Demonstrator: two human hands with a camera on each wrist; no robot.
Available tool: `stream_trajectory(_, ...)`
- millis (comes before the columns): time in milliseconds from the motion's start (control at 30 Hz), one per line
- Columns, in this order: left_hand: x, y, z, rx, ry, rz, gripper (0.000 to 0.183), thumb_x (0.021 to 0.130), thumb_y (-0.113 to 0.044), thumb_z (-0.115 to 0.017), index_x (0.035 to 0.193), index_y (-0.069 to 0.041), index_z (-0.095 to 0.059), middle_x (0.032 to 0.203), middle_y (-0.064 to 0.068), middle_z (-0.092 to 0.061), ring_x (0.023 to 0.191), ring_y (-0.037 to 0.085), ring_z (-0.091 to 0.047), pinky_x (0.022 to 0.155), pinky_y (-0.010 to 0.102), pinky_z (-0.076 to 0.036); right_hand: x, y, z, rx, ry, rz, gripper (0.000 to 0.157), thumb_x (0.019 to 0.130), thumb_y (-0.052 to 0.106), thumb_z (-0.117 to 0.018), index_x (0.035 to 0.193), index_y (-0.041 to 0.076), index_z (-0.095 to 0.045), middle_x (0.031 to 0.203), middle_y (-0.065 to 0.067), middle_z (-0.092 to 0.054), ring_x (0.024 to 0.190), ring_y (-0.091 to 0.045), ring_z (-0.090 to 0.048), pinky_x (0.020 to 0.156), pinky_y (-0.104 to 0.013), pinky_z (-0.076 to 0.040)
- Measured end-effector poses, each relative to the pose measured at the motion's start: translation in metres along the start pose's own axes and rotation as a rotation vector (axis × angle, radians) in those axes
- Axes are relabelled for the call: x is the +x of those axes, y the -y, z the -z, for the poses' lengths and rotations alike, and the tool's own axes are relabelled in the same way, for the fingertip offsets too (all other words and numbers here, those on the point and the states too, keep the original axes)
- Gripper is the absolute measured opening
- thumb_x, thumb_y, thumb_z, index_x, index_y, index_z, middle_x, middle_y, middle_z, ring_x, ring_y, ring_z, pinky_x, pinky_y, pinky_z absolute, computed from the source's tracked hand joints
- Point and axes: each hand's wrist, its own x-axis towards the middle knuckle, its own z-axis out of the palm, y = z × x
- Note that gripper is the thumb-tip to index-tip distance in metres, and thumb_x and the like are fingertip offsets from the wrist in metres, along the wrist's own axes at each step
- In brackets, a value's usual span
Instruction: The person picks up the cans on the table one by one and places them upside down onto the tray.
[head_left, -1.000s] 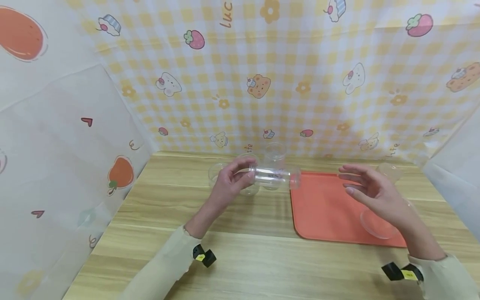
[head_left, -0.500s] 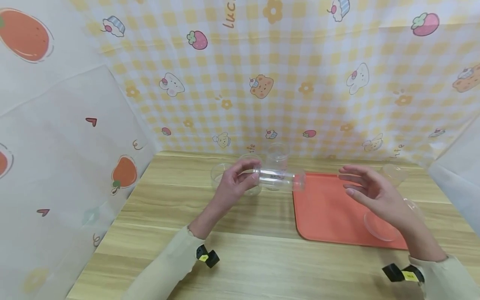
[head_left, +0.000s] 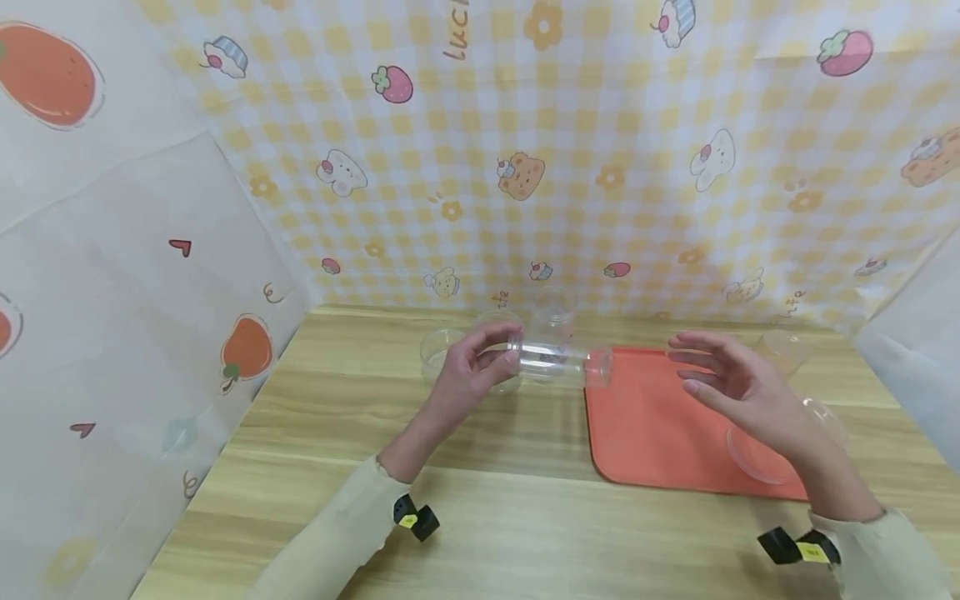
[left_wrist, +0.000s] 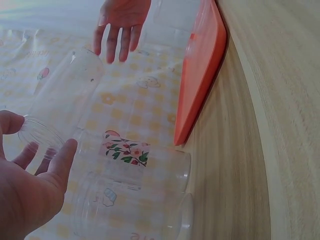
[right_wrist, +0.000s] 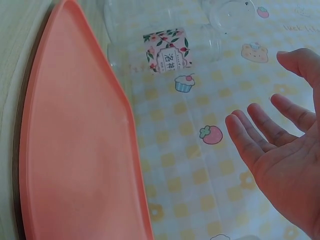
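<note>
In the head view my left hand (head_left: 468, 372) pinches the threaded mouth of a clear plastic jar (head_left: 562, 360), held sideways in the air with its base pointing right over the tray's left edge. The left wrist view shows thumb and fingers round the rim of this jar (left_wrist: 67, 92). My right hand (head_left: 738, 387) hovers above the orange tray (head_left: 652, 425), fingers extended and apart, touching nothing. Behind the held jar a clear jar with a floral label (left_wrist: 126, 152) stands upright. Another clear jar (left_wrist: 130, 207) stands beside it.
A further clear container (head_left: 435, 354) sits left of the jars. On the tray's right side lies a clear round piece (head_left: 757, 458), partly hidden by my right arm. Another clear container (head_left: 782, 348) is at the tray's back right. A patterned cloth (head_left: 570, 167) hangs behind the wooden table (head_left: 495, 517).
The jar in my left hand has shifted slightly right since one second ago, and the head view has moved a little. My right hand stays nearly in place above the tray.
</note>
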Motion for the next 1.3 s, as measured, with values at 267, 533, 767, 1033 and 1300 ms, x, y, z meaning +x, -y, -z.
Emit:
stream_trajectory(267, -0.0009, 0.0013, -0.0010, -0.002, 0.002, 0.004, 0.038, 0.100, -0.002, -0.060, 0.137, 0.006, -0.054, 0.141, 0.031, -0.048, 0.120, 0.042, -0.058, 0.092, 0.043, -0.056, 0.0010, 0.0004, -0.0015, -0.026, 0.000, -0.010, 0.059, 0.092, -0.022, -0.057, 0.147, -0.010, -0.039, 0.143, -0.018, -0.050, 0.127, -0.021, -0.056, 0.098, -0.031, -0.051)
stream_trajectory(533, -0.0009, 0.0011, -0.0027, 0.005, 0.000, 0.010, 0.038, 0.101, -0.003, -0.060, 0.137, 0.005, -0.054, 0.140, 0.030, -0.049, 0.120, 0.037, -0.059, 0.092, 0.042, -0.056, 0.0016, 0.0019, -0.0027, -0.027, -0.001, -0.031, 0.059, 0.093, -0.020, -0.057, 0.148, -0.008, -0.039, 0.143, -0.018, -0.049, 0.127, -0.021, -0.056, 0.098, -0.031, -0.051)
stream_trajectory(767, -0.0011, 0.0018, -0.0034, 0.008, -0.002, 0.005, 0.038, 0.100, -0.002, -0.060, 0.137, 0.006, -0.054, 0.141, 0.029, -0.049, 0.120, 0.040, -0.059, 0.092, 0.043, -0.056, 0.0003, 0.0022, -0.0036, -0.040, -0.003, -0.063, 0.058, 0.096, -0.015, -0.059, 0.150, -0.004, -0.040, 0.145, -0.017, -0.049, 0.127, -0.020, -0.056, 0.097, -0.030, -0.052)
stream_trajectory(1033, -0.0010, 0.0001, -0.0059, 0.017, 0.000, 0.017, 0.039, 0.100, -0.003, -0.060, 0.137, 0.005, -0.054, 0.140, 0.026, -0.051, 0.119, 0.035, -0.060, 0.092, 0.040, -0.057, 0.0026, 0.0029, -0.0061, -0.029, 0.010, -0.079, 0.056, 0.098, -0.010, -0.059, 0.150, -0.005, -0.037, 0.146, -0.016, -0.048, 0.128, -0.020, -0.056, 0.097, -0.029, -0.052)
stream_trajectory(1300, -0.0020, 0.0024, -0.0072, 0.000, 0.009, 0.012, 0.039, 0.099, -0.004, -0.061, 0.137, 0.006, -0.054, 0.139, 0.032, -0.049, 0.120, 0.053, -0.053, 0.091, 0.040, -0.057, 0.0043, 0.0007, -0.0090, -0.016, 0.018, -0.047, 0.057, 0.096, -0.015, -0.057, 0.150, -0.007, -0.037, 0.145, -0.016, -0.049, 0.128, -0.021, -0.055, 0.098, -0.030, -0.051)
